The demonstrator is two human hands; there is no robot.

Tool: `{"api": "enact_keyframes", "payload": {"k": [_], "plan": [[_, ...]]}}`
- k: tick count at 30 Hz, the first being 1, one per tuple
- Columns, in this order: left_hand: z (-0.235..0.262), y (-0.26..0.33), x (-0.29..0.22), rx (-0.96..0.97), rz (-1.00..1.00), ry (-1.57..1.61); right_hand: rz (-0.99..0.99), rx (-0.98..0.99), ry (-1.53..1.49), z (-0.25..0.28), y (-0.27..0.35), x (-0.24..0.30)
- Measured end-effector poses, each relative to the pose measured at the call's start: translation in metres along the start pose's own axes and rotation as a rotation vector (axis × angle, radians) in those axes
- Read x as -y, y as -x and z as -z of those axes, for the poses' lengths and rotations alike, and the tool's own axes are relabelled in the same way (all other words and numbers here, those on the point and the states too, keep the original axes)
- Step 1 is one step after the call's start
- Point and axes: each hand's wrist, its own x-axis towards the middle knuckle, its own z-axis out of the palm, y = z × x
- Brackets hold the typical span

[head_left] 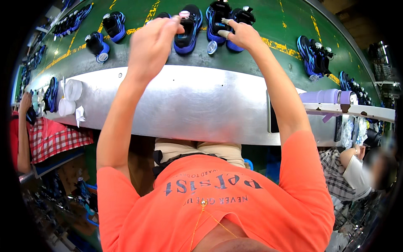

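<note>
My left hand [153, 48] is slightly blurred, its fingers curled together beside the opening of a black-and-blue sneaker [193, 23]. Whatever those fingers hold, if anything, is hidden. A small round white-and-pink piece [184, 14] shows at that shoe, by my fingertips. My right hand [245, 37] reaches over a pair of similar shoes, with thumb and forefinger apart and pale covers on their tips. The fingertips are over the inner side of the right shoe [243, 16], near the left shoe [215, 14]. A round tag [212, 47] hangs at the pair's near end.
A bare metal ledge [197, 105] lies between me and the green belt [268, 23] carrying more sneakers [114, 26]. Tape rolls [73, 90] stand at left; a purple bottle [321, 96] lies by a white rail [357, 110] at right. Other people sit on both sides.
</note>
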Motion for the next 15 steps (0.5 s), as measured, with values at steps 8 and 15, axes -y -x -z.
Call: {"api": "enact_keyframes", "payload": {"k": [8,15], "plan": [[0.063,0.089,-0.117,0.041,-0.513,0.510,0.076,-0.059,-0.067,-0.008,0.011,0.012],[0.057,0.120,-0.131,0.145,-0.461,0.713,0.074,0.189,-0.219,0.038,0.136,0.033]]}}
